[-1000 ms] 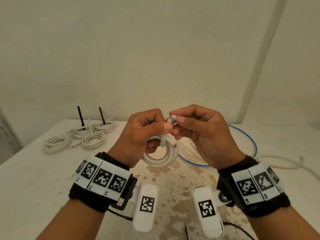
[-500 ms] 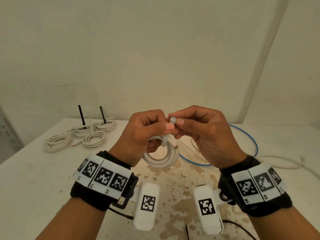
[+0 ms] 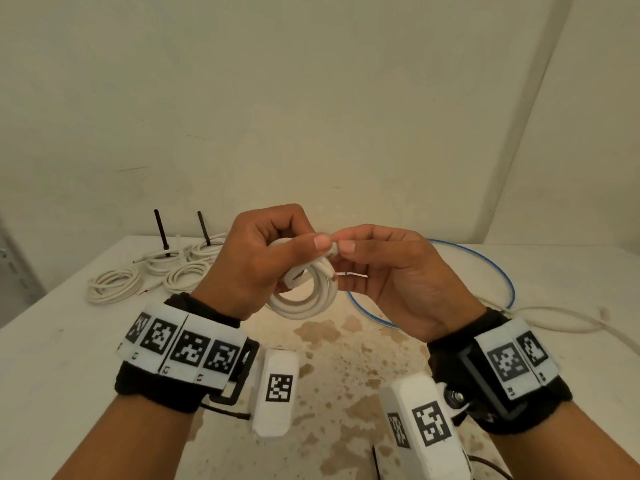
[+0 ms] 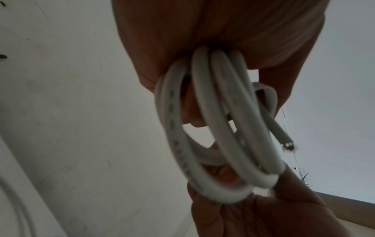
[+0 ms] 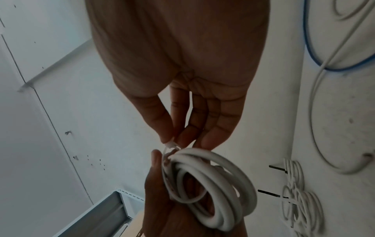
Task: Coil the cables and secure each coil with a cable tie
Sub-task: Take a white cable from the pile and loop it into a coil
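A white cable coil point(image 3: 304, 299) hangs above the table in front of me. My left hand point(image 3: 256, 258) grips its upper part with curled fingers, thumb on top. My right hand point(image 3: 388, 271) pinches the white cable tie point(image 3: 332, 249) at the top of the coil between thumb and forefinger. The tie's thin tail point(image 3: 351, 274) runs across the right palm. In the left wrist view the coil point(image 4: 219, 128) shows several loops and a cut, frayed end point(image 4: 288, 145). The right wrist view shows the tie point(image 5: 170, 145) looped round the coil point(image 5: 207, 189).
Several tied white coils point(image 3: 166, 268) with upright black tie tails lie at the back left. A blue cable loop point(image 3: 498, 271) and a loose white cable point(image 3: 554, 320) lie at the right. The white table point(image 3: 346, 358) is stained in the middle, and a wall stands close behind.
Both hands have lifted a little with the coil. The right hand has turned palm-up, and the tie's tail now shows across its palm. The left grip is unchanged.
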